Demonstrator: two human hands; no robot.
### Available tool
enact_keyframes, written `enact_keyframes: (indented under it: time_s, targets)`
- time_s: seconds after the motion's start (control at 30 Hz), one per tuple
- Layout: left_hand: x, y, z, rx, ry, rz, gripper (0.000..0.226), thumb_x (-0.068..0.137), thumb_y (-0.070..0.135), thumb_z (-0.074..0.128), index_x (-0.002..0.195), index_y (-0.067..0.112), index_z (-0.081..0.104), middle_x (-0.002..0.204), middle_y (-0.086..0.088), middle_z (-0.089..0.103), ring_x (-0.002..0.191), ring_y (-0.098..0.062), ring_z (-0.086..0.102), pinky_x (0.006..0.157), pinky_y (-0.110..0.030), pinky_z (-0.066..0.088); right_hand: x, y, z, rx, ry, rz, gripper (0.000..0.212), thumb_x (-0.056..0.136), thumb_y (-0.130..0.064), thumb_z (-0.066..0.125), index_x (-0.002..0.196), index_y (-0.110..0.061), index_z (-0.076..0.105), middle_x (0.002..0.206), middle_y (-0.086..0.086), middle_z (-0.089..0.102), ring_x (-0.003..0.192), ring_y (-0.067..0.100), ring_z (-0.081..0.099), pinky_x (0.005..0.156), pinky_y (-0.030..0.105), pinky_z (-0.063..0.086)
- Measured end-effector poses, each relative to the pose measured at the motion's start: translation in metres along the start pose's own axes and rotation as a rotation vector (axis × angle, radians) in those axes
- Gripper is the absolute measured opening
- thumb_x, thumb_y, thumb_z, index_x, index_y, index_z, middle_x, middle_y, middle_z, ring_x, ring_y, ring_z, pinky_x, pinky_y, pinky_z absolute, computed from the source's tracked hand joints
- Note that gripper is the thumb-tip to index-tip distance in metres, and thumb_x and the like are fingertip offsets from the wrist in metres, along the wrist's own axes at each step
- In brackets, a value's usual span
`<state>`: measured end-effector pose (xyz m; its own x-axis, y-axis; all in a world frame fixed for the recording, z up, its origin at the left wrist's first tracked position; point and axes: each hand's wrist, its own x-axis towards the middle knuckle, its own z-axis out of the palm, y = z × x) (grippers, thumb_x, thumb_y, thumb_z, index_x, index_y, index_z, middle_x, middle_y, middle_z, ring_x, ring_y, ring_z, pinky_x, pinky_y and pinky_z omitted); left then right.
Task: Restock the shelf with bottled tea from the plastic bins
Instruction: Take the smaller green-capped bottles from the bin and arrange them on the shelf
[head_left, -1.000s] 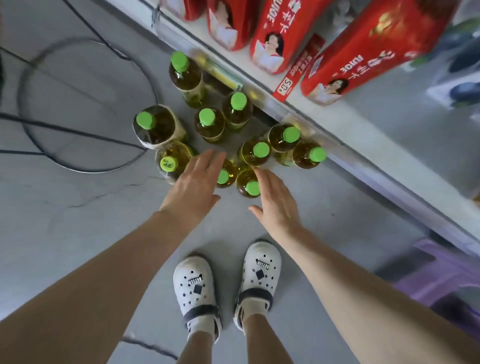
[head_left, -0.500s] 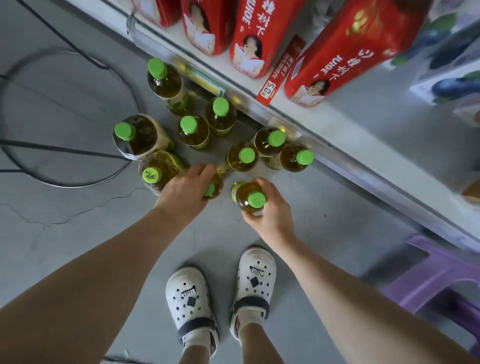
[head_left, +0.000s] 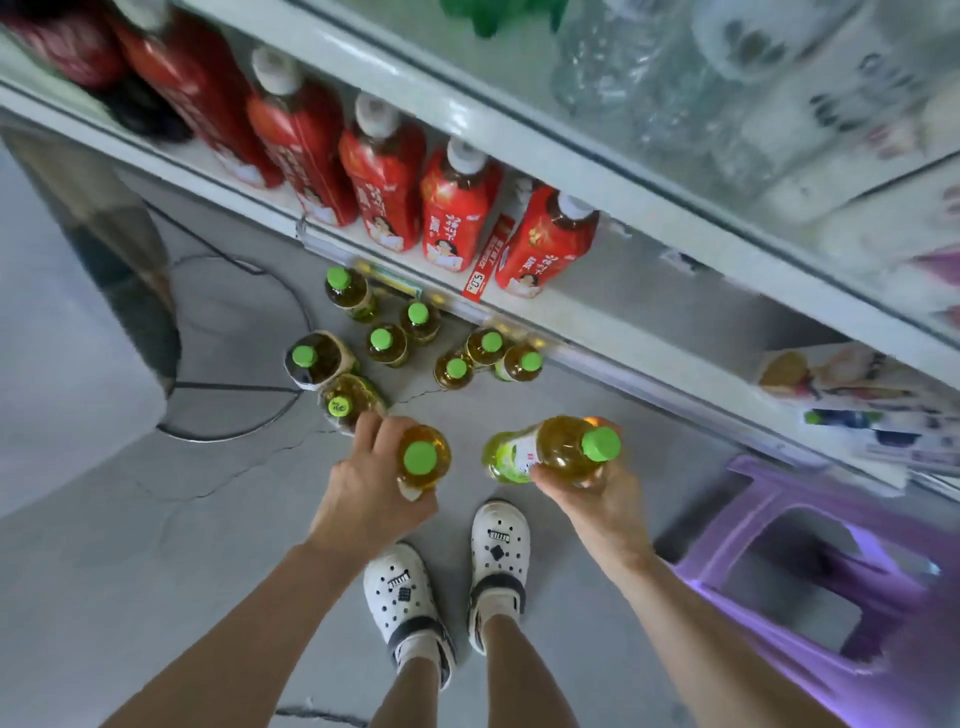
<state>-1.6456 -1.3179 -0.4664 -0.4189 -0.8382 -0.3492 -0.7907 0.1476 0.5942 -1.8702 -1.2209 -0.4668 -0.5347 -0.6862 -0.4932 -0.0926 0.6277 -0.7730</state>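
**Two bottles of tea lifted above the floor stock**

The left hand (head_left: 363, 488) has its fingers curled round an upright bottle of tea (head_left: 423, 457), whose green cap faces the camera. The right hand (head_left: 592, 488) grasps a second bottle (head_left: 550, 449) tilted on its side, cap pointing right and green label end pointing left. Both bottles are clear of the grey floor (head_left: 156, 545). Eight more green-capped bottles (head_left: 387, 343) stand grouped on the floor against the base of the shelf (head_left: 597, 317). Red-labelled bottles (head_left: 452, 208) line that shelf beside a red price tag (head_left: 485, 260). The tier above holds what appear to be clear bottles, too blurred to tell. A purple stool (head_left: 789, 551) stands right of the white clogs (head_left: 452, 577).
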Motion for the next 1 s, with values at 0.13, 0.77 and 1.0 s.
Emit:
enact_keyframes:
  time_s: [0.13, 0.77, 1.0]
  targets:
    - [-0.028, 0.061, -0.06, -0.055, 0.013, 0.016, 0.072, 0.054, 0.03, 0.087, 0.117, 0.017, 0.054, 0.11, 0.002, 0.049, 0.081, -0.012, 0.048, 0.061, -0.025, 0.041, -0.045, -0.063, -0.031, 0.082, 0.012, -0.003, 0.082, 0.048, -0.056, 0.084, 0.112, -0.009, 0.061, 0.092, -0.007, 0.073, 0.086, -0.001, 0.069, 0.074, 0.008, 0.048]
    - [-0.144, 0.351, -0.356, -0.239, 0.115, 0.546, 0.07, 0.071, 0.04, 0.081, 0.132, 0.027, 0.05, 0.11, 0.012, 0.064, 0.1, -0.005, 0.06, 0.092, -0.014, 0.042, -0.282, -0.365, -0.248, 0.19, 0.357, -0.518, 0.059, 0.074, -0.021, 0.087, 0.118, -0.036, 0.05, 0.103, -0.025, 0.067, 0.096, -0.001, 0.066, 0.086, 0.012, 0.047]
    - [-0.18, 0.463, -0.416, -0.276, 0.128, 0.781, 0.075, 0.075, 0.029, 0.082, 0.14, 0.018, 0.045, 0.114, 0.01, 0.062, 0.102, -0.007, 0.06, 0.093, -0.02, 0.043, -0.351, -0.425, -0.332, 0.152, 0.508, -0.707, 0.068, 0.083, -0.024, 0.081, 0.137, -0.03, 0.041, 0.119, -0.01, 0.066, 0.099, 0.006, 0.066, 0.084, 0.021, 0.053]
